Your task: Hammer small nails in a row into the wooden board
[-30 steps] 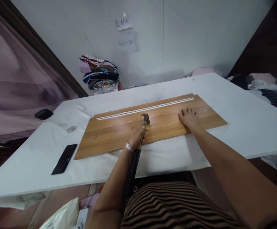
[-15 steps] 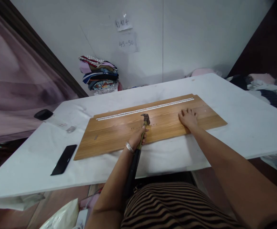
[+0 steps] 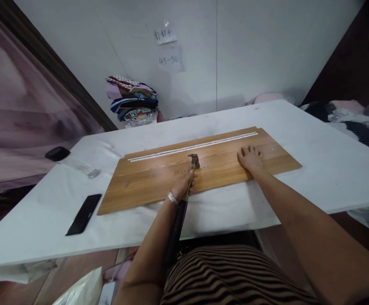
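Observation:
My left hand is closed around a claw hammer near its head, with the black grip trailing back toward my body. The hammer head lies over the middle of a wooden board. A row of small dark marks, perhaps nails or holes, runs across the board on both sides of the hammer. My right hand rests with spread fingers on the board's right part and holds nothing. Two pale strips run along the board's far side.
The board lies on a white-covered table. At the left are a black flat case, a small clear packet and a black rounded object. Folded clothes are stacked by the wall, beneath paper notes.
The view has shifted very slightly. Both hands, the hammer and the board keep the same places relative to one another.

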Demonstrator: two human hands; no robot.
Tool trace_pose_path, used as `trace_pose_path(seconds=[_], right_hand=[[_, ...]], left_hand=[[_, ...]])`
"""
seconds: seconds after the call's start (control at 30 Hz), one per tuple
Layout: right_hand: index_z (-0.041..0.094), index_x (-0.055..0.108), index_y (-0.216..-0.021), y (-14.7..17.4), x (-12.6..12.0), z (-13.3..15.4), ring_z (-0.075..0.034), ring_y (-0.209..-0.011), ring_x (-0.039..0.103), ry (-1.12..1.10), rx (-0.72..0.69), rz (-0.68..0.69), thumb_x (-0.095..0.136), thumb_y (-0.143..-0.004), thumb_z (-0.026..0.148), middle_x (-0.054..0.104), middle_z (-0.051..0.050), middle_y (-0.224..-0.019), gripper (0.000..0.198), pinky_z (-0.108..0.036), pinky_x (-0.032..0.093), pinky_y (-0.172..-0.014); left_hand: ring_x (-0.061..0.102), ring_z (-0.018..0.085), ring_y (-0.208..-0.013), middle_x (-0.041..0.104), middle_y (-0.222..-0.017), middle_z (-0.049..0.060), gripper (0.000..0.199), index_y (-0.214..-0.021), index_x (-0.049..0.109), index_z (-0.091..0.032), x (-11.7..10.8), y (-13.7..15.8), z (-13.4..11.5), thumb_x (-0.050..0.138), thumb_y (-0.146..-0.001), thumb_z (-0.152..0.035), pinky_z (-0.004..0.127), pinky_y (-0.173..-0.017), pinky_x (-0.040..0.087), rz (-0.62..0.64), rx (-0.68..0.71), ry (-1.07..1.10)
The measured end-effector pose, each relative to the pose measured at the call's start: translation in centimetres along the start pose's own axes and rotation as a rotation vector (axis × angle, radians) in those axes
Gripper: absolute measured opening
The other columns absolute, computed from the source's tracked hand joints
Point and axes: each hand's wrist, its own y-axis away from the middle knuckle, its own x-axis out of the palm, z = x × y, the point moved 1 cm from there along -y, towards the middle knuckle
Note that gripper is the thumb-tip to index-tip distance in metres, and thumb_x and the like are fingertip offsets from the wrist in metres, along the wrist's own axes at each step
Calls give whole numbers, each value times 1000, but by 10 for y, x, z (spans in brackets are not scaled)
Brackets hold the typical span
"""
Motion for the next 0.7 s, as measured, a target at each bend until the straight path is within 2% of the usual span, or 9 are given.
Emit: trace_pose_path(seconds=[0.23, 0.47, 0.7], right_hand=[[18, 62, -132, 1, -1, 1, -35, -137, 39, -4, 1, -3, 28, -101, 44, 51, -19, -148, 53, -55, 29, -109], [19, 61, -133, 0, -1, 0, -34, -137, 39, 0, 6, 12, 27, -102, 45, 49, -19, -150, 53, -55, 29, -109], [18, 60, -134, 1, -2, 0, -35, -138, 38, 1, 0, 13, 26, -102, 45, 50, -19, -149, 54, -55, 28, -110]], left_hand=[[37, 5, -35, 47, -55, -8, 45, -94, 59, -16, -2, -1, 1, 62, -87, -61, 19, -36, 27, 20, 36, 22], [38, 5, -35, 47, -55, -8, 48, -94, 59, -16, -3, -3, 4, 65, -84, -62, 19, -36, 27, 19, 7, 18], [38, 5, -34, 47, -55, -8, 45, -95, 58, -16, -1, 0, 0, 60, -88, -60, 19, -36, 28, 23, 26, 6]])
